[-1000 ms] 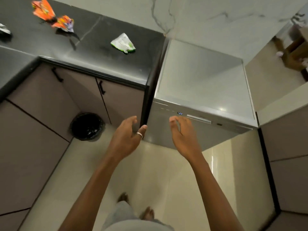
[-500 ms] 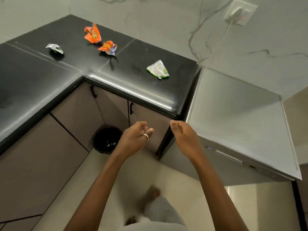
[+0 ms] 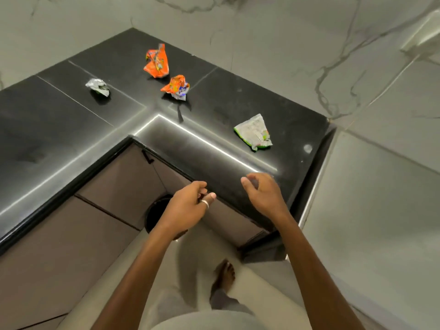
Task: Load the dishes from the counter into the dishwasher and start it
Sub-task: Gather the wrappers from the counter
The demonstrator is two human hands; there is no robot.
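The grey dishwasher point(image 3: 371, 210) stands at the right, next to the black L-shaped counter point(image 3: 238, 101); only its flat top shows, its front is out of view. My left hand point(image 3: 188, 208), with a ring on the thumb, hangs loosely curled over the cabinet fronts and holds nothing. My right hand point(image 3: 264, 194) hovers over the counter's front edge, fingers relaxed and empty. No dishes are in view on the counter.
Crumpled wrappers lie on the counter: two orange ones point(image 3: 157, 61) point(image 3: 176, 88), a silver one point(image 3: 98, 86) and a white-green one point(image 3: 254, 133). A black bin point(image 3: 157, 213) stands on the floor below the cabinets. Marble wall behind. My foot point(image 3: 225, 275) is on the pale floor.
The view has swung left and up from the dishwasher's front to the counter corner. Both hands moved from in front of the dishwasher panel to the counter edge, still empty.
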